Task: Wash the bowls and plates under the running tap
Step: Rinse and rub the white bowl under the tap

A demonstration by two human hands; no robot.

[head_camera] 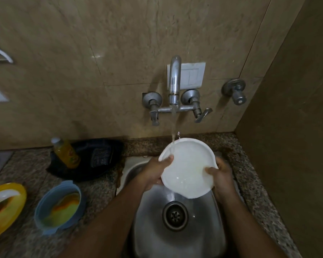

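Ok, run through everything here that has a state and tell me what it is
tap: running
white plate: tilted under the stream, wet
left hand: grips plate's rim
right hand: grips plate's rim
blue bowl: dirty, on counter
yellow plate: dirty
bottle: capped, upright

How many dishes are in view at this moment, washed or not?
3, possibly more. A white plate is held over the sink by the left hand and right hand; a blue bowl and a yellow plate, which seems to hold a white dish, sit on the left counter.
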